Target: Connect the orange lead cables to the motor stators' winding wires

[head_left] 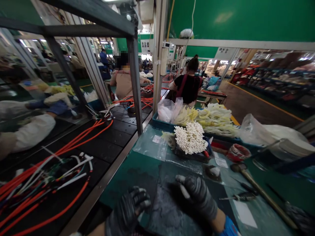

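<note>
My left hand (128, 208), in a dark striped glove with worn pale fingertips, hovers low over the near edge of the bench. Its fingers are loosely bent and a little apart, and I see nothing held. To the right, my right hand (199, 196), in a matching glove, is above the dark mat (163, 200) with thumb and forefinger apart and nothing between them. Beyond it stands a dense bundle of small white-tipped pieces (190, 137) in a dark tray. A screwdriver (242, 196) and a long-handled hammer (263, 190) lie to its right.
Blue bins hold yellowish-white strips (216, 119) and plastic bags (167, 109). A red tub (238, 152) sits nearby. On the left, orange cables (61, 150) with white connectors lie on a black conveyor (118, 144), beside a metal frame post (135, 82). Another person's sleeved arm (35, 131) reaches in; others work ahead.
</note>
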Demonstrator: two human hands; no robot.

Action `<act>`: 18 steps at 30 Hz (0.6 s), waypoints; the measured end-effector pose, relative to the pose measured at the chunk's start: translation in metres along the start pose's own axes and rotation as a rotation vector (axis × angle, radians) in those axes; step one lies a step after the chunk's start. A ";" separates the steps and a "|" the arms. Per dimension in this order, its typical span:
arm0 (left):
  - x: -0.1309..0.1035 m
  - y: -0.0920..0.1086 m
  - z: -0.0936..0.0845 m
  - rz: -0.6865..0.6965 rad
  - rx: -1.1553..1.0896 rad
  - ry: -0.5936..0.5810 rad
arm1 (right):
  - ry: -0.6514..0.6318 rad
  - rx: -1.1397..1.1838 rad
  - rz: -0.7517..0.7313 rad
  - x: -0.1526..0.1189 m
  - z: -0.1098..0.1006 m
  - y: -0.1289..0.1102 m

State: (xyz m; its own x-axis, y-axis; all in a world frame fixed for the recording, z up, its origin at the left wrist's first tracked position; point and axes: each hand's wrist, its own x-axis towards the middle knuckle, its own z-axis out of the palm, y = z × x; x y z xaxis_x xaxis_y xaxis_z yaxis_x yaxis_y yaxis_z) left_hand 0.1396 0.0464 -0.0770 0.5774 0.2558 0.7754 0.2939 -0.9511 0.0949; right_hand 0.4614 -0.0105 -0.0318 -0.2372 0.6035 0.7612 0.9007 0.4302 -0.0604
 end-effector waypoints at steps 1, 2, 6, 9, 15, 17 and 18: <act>0.002 0.000 -0.001 0.004 0.009 0.005 | 0.012 0.010 -0.008 0.000 0.000 0.000; 0.004 0.000 -0.002 0.009 0.012 0.005 | 0.030 0.024 -0.018 0.001 0.000 0.000; -0.004 -0.002 0.000 0.015 -0.002 -0.021 | 0.055 0.046 -0.030 0.004 -0.001 -0.002; -0.016 -0.006 0.003 0.029 0.029 -0.053 | 0.056 0.025 -0.035 0.005 -0.001 -0.003; -0.024 -0.010 0.005 0.049 0.055 -0.070 | 0.064 0.025 -0.041 0.007 -0.003 -0.004; -0.024 -0.009 0.006 0.029 0.053 -0.059 | 0.065 0.019 -0.047 0.006 -0.002 -0.003; -0.024 -0.008 0.006 0.009 0.051 -0.056 | 0.063 0.015 -0.049 0.005 -0.001 -0.003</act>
State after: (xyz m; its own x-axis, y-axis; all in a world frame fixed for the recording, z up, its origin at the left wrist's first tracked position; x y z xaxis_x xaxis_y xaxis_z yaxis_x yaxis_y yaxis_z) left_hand 0.1280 0.0491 -0.0996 0.6212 0.2582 0.7399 0.3260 -0.9437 0.0557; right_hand 0.4580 -0.0095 -0.0269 -0.2573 0.5383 0.8025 0.8827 0.4688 -0.0315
